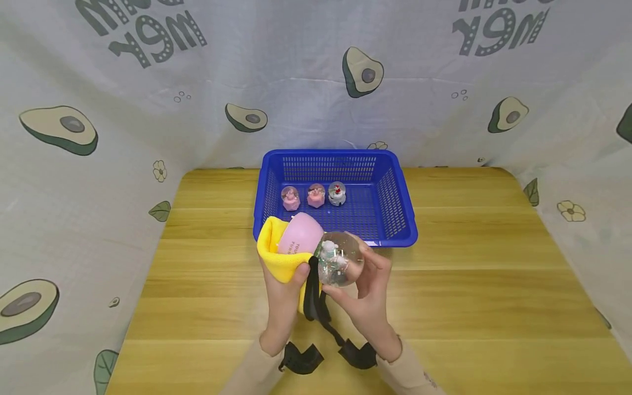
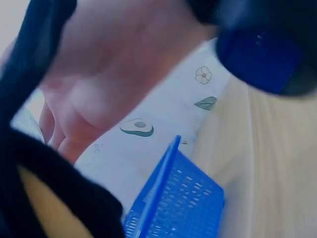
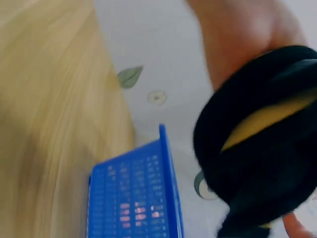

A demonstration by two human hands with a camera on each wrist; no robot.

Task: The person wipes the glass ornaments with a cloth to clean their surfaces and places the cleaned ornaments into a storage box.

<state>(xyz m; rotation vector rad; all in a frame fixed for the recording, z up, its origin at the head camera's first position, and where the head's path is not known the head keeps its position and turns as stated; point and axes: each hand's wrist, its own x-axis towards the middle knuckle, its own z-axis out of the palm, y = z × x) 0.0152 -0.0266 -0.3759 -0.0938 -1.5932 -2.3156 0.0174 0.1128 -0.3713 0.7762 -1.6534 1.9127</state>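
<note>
Between both hands, a snow globe with a pink base (image 1: 302, 233) lies tilted on its side, close over the near rim of the basket. Its clear dome (image 1: 348, 263) points right and holds small white and green figures. My left hand (image 1: 281, 299) grips a yellow cloth (image 1: 275, 264) with black edging (image 1: 312, 291), which is wrapped partly round the pink base, thumb on top. Fingers and thumb of my right hand (image 1: 372, 299) hold the dome from the right. In the right wrist view, the black edging (image 3: 257, 183) hides most of the work.
Behind the hands stands a blue plastic basket (image 1: 408, 222) with slotted walls. Inside it, three small snow globes stand in a row: two pink ones (image 1: 291, 200) (image 1: 316, 196) and a white one (image 1: 337, 195). Beneath is a wooden table (image 1: 474, 296), backed by an avocado-print curtain (image 1: 296, 66).
</note>
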